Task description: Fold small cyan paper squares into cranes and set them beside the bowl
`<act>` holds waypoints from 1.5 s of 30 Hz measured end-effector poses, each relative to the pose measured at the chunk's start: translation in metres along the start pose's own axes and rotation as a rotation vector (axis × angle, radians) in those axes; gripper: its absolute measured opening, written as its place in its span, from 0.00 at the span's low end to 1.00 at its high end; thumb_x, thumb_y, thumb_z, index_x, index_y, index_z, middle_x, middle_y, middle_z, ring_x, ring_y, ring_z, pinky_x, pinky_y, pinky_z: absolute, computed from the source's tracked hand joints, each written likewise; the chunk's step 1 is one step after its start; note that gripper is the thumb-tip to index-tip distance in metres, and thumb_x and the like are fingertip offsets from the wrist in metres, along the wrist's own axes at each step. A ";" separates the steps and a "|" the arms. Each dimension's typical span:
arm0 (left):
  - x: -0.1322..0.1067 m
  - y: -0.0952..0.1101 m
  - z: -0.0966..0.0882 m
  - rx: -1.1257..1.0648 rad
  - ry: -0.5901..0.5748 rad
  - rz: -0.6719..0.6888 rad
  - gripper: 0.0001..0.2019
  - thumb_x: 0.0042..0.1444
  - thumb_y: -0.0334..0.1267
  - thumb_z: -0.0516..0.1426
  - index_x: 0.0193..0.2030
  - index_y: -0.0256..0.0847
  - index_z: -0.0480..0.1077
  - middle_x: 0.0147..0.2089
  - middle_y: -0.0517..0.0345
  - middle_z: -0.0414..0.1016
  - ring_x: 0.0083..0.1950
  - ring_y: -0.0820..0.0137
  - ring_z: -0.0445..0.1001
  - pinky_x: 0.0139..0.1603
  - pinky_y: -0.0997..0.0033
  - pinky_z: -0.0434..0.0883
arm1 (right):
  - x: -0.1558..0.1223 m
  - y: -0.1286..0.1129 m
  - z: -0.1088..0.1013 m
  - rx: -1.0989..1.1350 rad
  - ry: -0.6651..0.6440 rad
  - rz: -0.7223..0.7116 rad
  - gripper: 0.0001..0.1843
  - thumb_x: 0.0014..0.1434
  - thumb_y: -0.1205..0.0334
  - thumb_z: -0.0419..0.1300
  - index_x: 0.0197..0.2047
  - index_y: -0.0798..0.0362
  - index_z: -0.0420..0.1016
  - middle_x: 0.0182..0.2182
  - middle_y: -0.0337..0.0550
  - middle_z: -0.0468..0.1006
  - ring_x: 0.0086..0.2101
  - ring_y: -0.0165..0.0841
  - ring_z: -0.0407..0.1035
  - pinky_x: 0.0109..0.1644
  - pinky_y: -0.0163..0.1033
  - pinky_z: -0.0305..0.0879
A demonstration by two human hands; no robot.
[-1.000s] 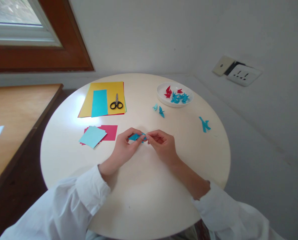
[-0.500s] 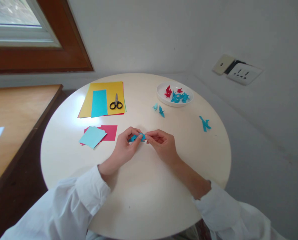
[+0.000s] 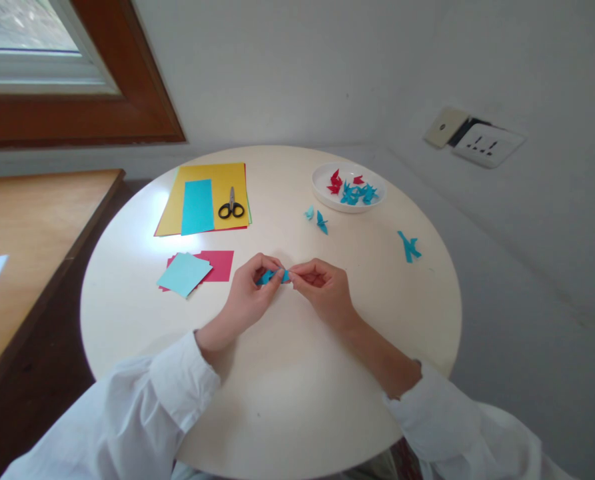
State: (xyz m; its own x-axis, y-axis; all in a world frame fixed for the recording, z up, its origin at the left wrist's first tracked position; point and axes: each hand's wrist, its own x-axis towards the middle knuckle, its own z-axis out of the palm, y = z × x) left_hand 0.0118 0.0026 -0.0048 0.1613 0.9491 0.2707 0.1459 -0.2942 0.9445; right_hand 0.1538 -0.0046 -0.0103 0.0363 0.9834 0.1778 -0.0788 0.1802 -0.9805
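A small piece of folded blue paper [image 3: 266, 277] is held between my two hands, above the middle of the round white table [image 3: 287, 413]. My left hand [image 3: 251, 288] pinches it between thumb and fingers and covers part of it. With thumb and forefinger together, my right hand [image 3: 324, 287] grips its right end. The exact shape of the folded piece is hidden by my fingers. Beyond my hands stand a blue paper crane [image 3: 322, 223] and a pale blue folded paper piece [image 3: 310, 213].
A white dish [image 3: 322, 198] holds several red and blue paper cranes. Blue paper scraps [image 3: 409, 247] lie at right. At left are pale blue squares [image 3: 184, 275] over red paper [image 3: 221, 266]. Behind them, black-handled scissors [image 3: 232, 209] and a blue sheet [image 3: 197, 207] rest on yellow paper [image 3: 172, 200].
Both hands stay in nearly the same place. The folded blue paper between my fingertips has shifted very slightly; the other things have not moved.
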 end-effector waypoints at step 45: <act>0.004 0.002 0.002 0.037 0.106 0.018 0.06 0.51 0.31 0.55 0.30 0.41 0.60 0.28 0.62 0.64 0.30 0.74 0.64 0.30 0.73 0.64 | 0.006 0.006 -0.002 -0.105 -0.004 -0.045 0.10 0.48 0.56 0.62 0.31 0.53 0.71 0.28 0.41 0.75 0.29 0.30 0.71 0.35 0.36 0.69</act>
State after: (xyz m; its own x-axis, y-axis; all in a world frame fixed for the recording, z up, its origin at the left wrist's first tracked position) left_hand 0.0148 0.0051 -0.0021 0.0603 0.9497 0.3074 0.1802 -0.3132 0.9324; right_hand 0.1554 0.0019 -0.0156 0.0338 0.9745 0.2217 0.0273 0.2209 -0.9749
